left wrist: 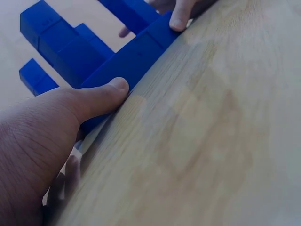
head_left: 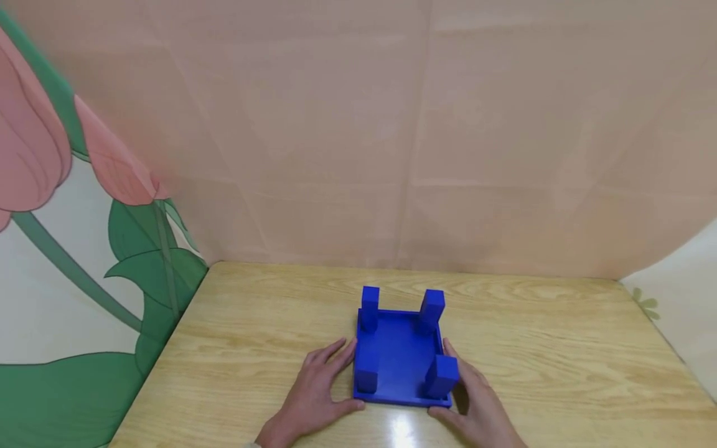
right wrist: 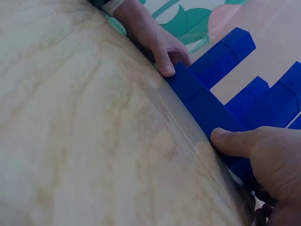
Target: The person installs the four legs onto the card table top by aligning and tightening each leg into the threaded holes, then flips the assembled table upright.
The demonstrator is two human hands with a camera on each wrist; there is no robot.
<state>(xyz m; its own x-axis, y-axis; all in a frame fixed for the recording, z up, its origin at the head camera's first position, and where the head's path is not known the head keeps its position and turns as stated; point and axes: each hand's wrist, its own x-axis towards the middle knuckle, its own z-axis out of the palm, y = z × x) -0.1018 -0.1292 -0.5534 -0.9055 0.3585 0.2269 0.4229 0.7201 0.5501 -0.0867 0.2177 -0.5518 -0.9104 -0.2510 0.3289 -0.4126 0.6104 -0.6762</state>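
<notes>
A blue square base (head_left: 400, 358) with a low rim lies on the table, and a square post (head_left: 432, 308) rises at each corner. My left hand (head_left: 312, 395) holds its near left corner, thumb against the front rim and fingers along the left side. At the near right corner my right hand (head_left: 477, 404) holds it likewise, its thumb on the front rim. In the left wrist view the left thumb (left wrist: 106, 96) presses the rim's outer face. The right wrist view shows the right thumb (right wrist: 230, 141) doing the same. Some fingertips are hidden behind the base.
The wood-grain table (head_left: 252, 323) extends to both sides of the base and behind it. A plain pinkish cloth (head_left: 392, 137) hangs at the table's back edge. Cloth printed with tulips and leaves (head_left: 148, 249) hangs at the left.
</notes>
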